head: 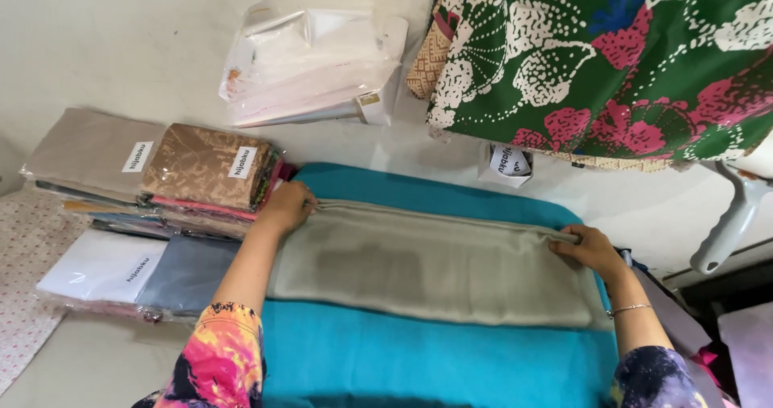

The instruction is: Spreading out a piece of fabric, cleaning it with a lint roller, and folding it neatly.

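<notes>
A long strip of folded grey-beige cloth lies across a teal padded board. At the cloth's far left corner, my left hand pinches the folded edge. My right hand grips the far right corner, a thin bracelet on its wrist. The fold line runs straight between the two hands.
Stacks of wrapped folded fabrics sit to the left, flat white and grey packs in front of them. Clear plastic bags lie at the back. A green floral cloth hangs at the upper right, a grey iron handle below it.
</notes>
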